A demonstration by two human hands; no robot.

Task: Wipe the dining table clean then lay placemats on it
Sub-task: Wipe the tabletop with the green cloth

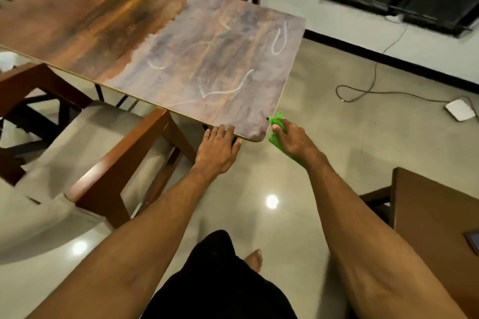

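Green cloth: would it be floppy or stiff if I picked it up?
Probably floppy: the cloth bunches and folds in the right hand. Likely light, since one hand holds it beside the table corner. Crumpled like that, it shouldn't roll.

Nothing here can be read from where I stand. The pale curling streaks (278, 39) on the bench (103, 21) are loose squiggles and form no letters or numbers.

Wooden bench (103, 21): the near end looks dull and dusty, pale squiggles (220, 91) traced across it; the far end gleams warm brown.
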